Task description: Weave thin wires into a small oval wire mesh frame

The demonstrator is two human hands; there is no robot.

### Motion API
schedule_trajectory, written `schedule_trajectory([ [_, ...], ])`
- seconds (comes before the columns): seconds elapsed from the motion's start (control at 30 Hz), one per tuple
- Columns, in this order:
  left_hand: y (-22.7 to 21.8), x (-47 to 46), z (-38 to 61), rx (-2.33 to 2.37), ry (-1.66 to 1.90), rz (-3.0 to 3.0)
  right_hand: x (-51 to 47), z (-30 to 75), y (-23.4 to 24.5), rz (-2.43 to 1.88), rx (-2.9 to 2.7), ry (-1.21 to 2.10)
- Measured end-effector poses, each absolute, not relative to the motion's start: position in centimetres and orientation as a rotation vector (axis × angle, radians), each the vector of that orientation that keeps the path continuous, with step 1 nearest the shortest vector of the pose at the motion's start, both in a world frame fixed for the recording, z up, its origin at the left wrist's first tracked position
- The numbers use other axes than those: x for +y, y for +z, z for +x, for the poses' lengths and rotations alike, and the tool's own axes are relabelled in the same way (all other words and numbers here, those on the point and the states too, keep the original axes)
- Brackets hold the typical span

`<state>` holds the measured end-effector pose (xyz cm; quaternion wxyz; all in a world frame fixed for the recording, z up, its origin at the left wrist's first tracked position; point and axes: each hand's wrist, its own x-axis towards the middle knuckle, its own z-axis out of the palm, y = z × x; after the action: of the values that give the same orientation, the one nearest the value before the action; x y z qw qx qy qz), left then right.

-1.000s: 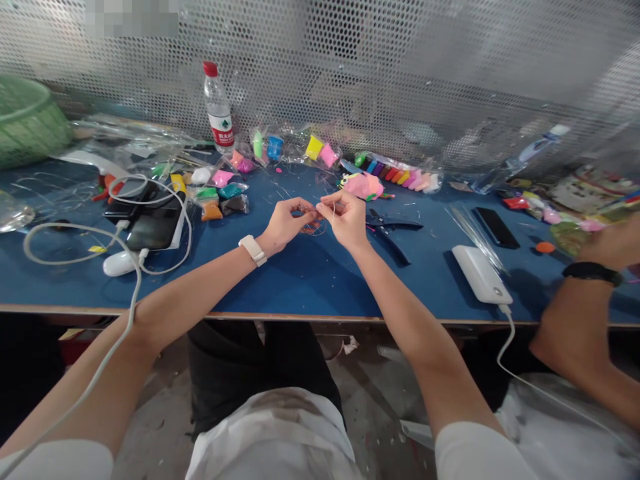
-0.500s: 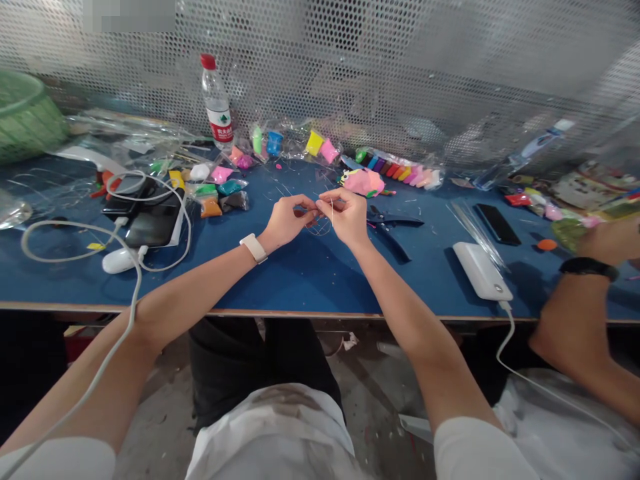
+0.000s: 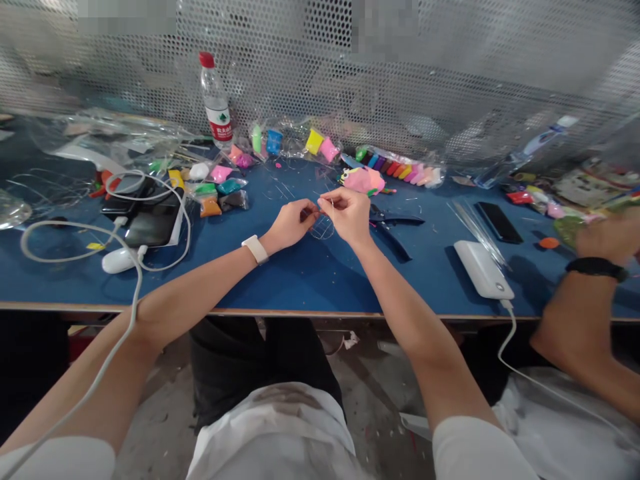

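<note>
Above the blue tabletop (image 3: 290,283), your left hand (image 3: 293,223) and right hand (image 3: 353,213) both pinch one thin wire frame (image 3: 324,238): probably light, springy, easily bent, best gripped where strands meet.

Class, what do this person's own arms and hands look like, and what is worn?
The left hand is gloveless, with a broad white band at the wrist; the right hand is gloveless too, without a band. Short white sleeves end above both elbows. A white cable crosses the left arm.
</note>
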<state>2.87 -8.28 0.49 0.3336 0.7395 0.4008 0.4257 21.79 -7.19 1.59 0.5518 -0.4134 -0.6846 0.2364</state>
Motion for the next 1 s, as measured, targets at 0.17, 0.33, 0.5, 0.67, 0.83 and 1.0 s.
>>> schedule_trajectory([
  [0.17,0.5,-8.1,2.8,0.99,1.08,1.92,-7.3,21.9,1.8,-0.98,-1.689,0.524],
  [0.33,0.5,-8.0,2.8,1.007,1.118,1.969,-7.3,22.3,2.0,-0.981,-1.701,0.597],
  [0.5,0.1,-7.8,2.8,0.952,1.108,1.912,-7.3,22.7,2.3,-0.962,-1.793,0.702],
  [0.67,0.0,-7.7,2.8,0.916,1.097,1.893,-7.2,22.9,2.2,-0.965,-1.815,0.667],
  [0.83,-0.1,-7.4,2.8,0.946,1.199,1.787,-6.9,23.6,2.0,-0.942,-1.888,0.732],
  [1.0,0.2,-7.3,2.8,0.949,1.247,1.684,-6.8,23.2,1.6,-0.953,-1.825,0.848],
])
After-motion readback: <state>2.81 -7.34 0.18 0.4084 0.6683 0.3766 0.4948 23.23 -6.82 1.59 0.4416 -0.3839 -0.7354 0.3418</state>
